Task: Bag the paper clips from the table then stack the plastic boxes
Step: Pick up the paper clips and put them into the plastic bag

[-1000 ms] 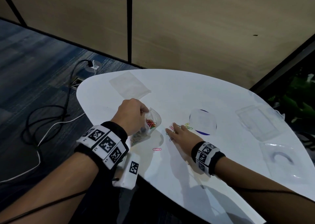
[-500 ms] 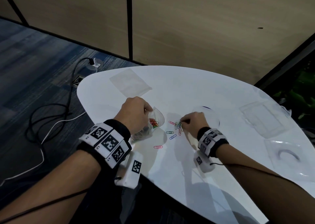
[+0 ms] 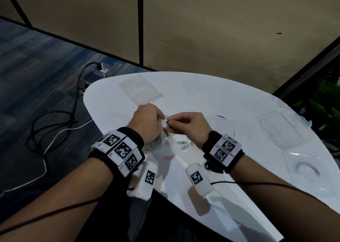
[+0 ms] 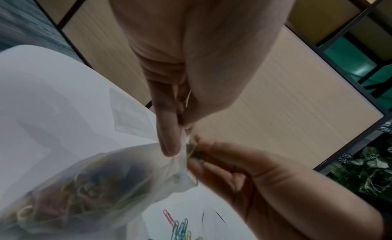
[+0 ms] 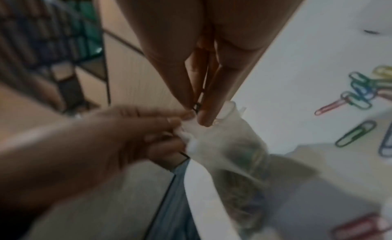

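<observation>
Head view. The left hand [image 3: 147, 121] pinches the mouth of a clear plastic bag [image 3: 161, 137] already part-filled with coloured paper clips; the right hand [image 3: 185, 126] meets it there, fingers closed on a small pinch of clips. More loose paper clips [image 3: 184, 144] lie on the white table [image 3: 202, 94] just beneath the right wrist, a pink clip [image 3: 169, 157] a little nearer. Clear plastic boxes [image 3: 281, 129] sit well apart at the right, unstacked; a spare flat bag [image 3: 140, 91] lies at the far side.

Left wrist view. Thumb and forefinger of the left hand [image 4: 169, 126] clamp one lip of the bag [image 4: 101, 185]. The opening looks narrow, so the lip is best drawn outward before release.

Right wrist view. The right fingertips [image 5: 203, 116] hold a dark clip [image 5: 197, 107] at the bag rim [image 5: 231, 109]. The clips should probably be let go only once the fingertips are past the rim, lest they catch on the film and fall back onto the table.
</observation>
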Motion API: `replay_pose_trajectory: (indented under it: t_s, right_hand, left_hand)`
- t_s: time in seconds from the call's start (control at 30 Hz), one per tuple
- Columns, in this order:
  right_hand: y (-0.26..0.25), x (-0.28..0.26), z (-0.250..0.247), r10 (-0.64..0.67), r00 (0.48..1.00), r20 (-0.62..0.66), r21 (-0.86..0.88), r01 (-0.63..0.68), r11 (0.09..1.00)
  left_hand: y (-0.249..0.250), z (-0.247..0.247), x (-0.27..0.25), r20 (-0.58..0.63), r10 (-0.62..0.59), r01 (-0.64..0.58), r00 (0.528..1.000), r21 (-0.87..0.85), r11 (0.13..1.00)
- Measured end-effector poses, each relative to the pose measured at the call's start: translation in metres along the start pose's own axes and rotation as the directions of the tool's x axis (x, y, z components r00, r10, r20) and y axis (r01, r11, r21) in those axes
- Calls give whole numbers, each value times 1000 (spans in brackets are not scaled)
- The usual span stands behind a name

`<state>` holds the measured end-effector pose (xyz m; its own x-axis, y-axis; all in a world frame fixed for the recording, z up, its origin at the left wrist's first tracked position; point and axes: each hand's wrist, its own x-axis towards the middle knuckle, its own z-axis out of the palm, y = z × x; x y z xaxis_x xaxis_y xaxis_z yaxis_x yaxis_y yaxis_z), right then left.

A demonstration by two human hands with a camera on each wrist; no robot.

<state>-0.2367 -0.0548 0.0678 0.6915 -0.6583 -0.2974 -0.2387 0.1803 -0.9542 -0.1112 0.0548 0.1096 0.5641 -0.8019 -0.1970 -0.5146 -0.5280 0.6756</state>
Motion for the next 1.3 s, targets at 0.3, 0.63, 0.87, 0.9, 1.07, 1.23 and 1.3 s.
replay_pose_trajectory:
  t_s: [0.3,0.63,0.87,0.9,1.07,1.23,1.3]
  right_hand:
    - [-7,-18,-18,-467,863,192,-656,466,593]
    - [119,-31,-41,-4,734,679,-718,664,-207]
    - [110,2,-59,-52,936,349,-915,328,-235]
    - [111,5,-63,-31,953,301,-933,288,-217]
    - [114,6,-66,94,969,229,-953,243,-180]
    - [101,1,-52,58,970,237,-948,244,-205]
    - [96,-1,-52,86,965,247,-943,260,-207]
  left_hand:
    - [-7,-7,1,-12,-21,21,1000,-31,999]
    - [-10,-9,3,13,-44,44,999,-57,997]
    - [-6,-5,3,24,-49,50,998,-53,997]
    - [-6,-5,4,25,-51,52,998,-52,997]
    - [-6,-3,4,35,-57,59,998,-68,996]
    - [-3,-2,2,36,-52,54,998,-54,997]
    - [-3,-2,2,39,-52,54,998,-53,997]
